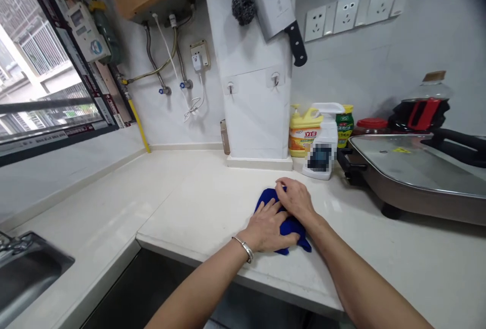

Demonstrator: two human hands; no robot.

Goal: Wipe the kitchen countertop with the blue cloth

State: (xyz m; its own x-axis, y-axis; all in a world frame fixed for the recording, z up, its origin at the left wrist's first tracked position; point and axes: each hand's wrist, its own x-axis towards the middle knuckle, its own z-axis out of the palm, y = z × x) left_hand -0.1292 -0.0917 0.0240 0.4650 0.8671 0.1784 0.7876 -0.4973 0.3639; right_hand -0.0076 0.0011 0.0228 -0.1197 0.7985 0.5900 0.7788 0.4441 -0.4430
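Note:
A dark blue cloth (294, 227) lies bunched on the white countertop (197, 202), close to its front edge. My left hand (269, 228) rests flat on the cloth with its fingers spread, pressing it from above; a silver bracelet circles that wrist. At the cloth's far side my right hand (295, 199) has its fingers bent and closed on the fabric, partly hidden from view. The two hands touch or nearly touch over the cloth. Just beyond them stands a white spray bottle (328, 129).
Behind the spray bottle are a yellow detergent jug (301, 131) and a green container (345, 125). An electric pan with a glass lid (410, 167) occupies the right. A cleaver (275, 5) and a scouring ball (243, 6) hang on the pillar. A sink (34, 273) is at lower left.

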